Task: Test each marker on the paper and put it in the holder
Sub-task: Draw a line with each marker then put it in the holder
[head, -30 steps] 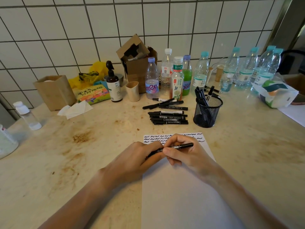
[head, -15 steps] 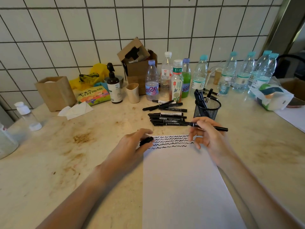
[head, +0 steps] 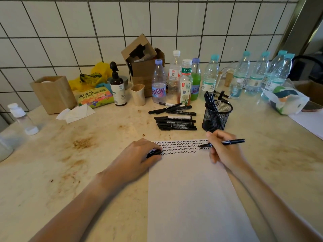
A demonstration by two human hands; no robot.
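Fingers (head: 215, 139) of the right hand (head: 224, 151) curl round an uncapped black marker (head: 225, 142), pen-style; its tip touches the paper (head: 188, 193) at the right end of the squiggle rows (head: 180, 147), and its barrel points right and slightly up. Left hand (head: 138, 158) rests on the paper's top-left corner, fingers pinching a black cap (head: 153, 153) just beside the first squiggles.

Head view, farther back: mesh holder (head: 216, 117) stands just beyond the right hand, near the paper's top-right corner, with several markers upright in it. Left of the holder lies a tidy stack of black markers (head: 175, 123); behind it, a looser group (head: 173, 110) fanned out on the countertop (head: 87, 154). Both groups lie between the paper and a row of plastic bottles (head: 185, 81) along the tiled wall.

Other items: open cardboard box (head: 141, 67) behind the bottles, brown pump bottle (head: 118, 88), small beige cup (head: 138, 94), snack packet (head: 93, 97), wooden box (head: 53, 94), folded tissue (head: 76, 113), small clear bottle (head: 22, 118) at far left, wrapped pack (head: 286, 100) at far right. Countertop shows brown stains left of the paper.
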